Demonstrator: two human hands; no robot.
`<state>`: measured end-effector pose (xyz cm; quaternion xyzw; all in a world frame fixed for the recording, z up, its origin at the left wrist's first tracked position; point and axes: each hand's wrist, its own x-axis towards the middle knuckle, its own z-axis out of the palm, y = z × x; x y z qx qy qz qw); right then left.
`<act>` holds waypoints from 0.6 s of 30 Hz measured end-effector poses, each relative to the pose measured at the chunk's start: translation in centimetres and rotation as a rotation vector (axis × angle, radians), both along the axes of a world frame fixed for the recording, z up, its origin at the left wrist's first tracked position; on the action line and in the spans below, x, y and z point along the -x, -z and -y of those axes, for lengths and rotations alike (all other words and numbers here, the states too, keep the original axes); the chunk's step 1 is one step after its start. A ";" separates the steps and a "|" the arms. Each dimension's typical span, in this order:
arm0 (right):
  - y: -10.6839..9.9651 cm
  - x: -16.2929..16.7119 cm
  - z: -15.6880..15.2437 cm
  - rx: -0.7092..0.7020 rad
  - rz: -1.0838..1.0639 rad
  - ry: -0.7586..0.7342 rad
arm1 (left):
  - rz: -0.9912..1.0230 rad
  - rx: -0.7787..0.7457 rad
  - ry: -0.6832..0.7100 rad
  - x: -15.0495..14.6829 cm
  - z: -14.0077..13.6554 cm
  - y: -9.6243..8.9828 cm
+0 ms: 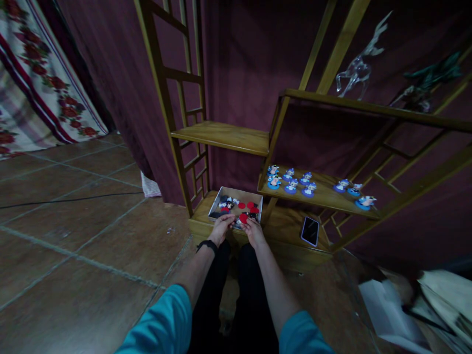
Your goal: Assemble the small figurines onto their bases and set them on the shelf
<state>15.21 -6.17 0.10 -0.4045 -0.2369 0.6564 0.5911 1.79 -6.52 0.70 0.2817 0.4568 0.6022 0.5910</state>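
Observation:
My right hand [254,231] pinches a red disc [243,219] over the near edge of a shallow cardboard box [240,193]. Close beside it, my left hand [222,227] has its fingertips pressed together; what they hold is too small to make out. More red discs [250,204] lie inside the box. Small black-and-white figure pieces [228,203] are piled at the box's left side, and dark pieces lie partly hidden behind my right fingers.
The box sits on the low board of a wooden shelf unit [221,133]. Several small blue and purple figurines [309,189] stand on the shelf to the right, above a phone [310,231]. A clear deer ornament [356,73] is higher up. A cable [73,200] crosses the floor.

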 end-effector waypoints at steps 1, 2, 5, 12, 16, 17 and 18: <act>0.0 -0.1 0.0 0.000 -0.012 -0.001 | -0.004 -0.002 -0.016 0.0 0.0 0.0; 0.0 -0.2 -0.1 0.000 -0.021 -0.003 | -0.010 -0.004 -0.030 0.0 0.0 0.0; -0.1 -0.4 -0.1 -0.007 -0.048 -0.029 | -0.022 0.009 -0.038 0.0 0.2 -0.3; -0.3 -0.7 0.0 -0.036 -0.063 -0.073 | 0.065 0.050 0.164 0.0 0.7 -0.9; -0.2 -0.7 0.1 -0.031 -0.052 -0.098 | 0.057 0.031 0.145 -0.2 0.6 -0.7; -0.2 -0.7 0.2 -0.025 -0.046 -0.103 | 0.055 0.031 0.133 -0.2 0.6 -0.7; -0.2 -0.7 0.2 -0.021 -0.035 -0.108 | 0.053 0.031 0.121 -0.2 0.6 -0.6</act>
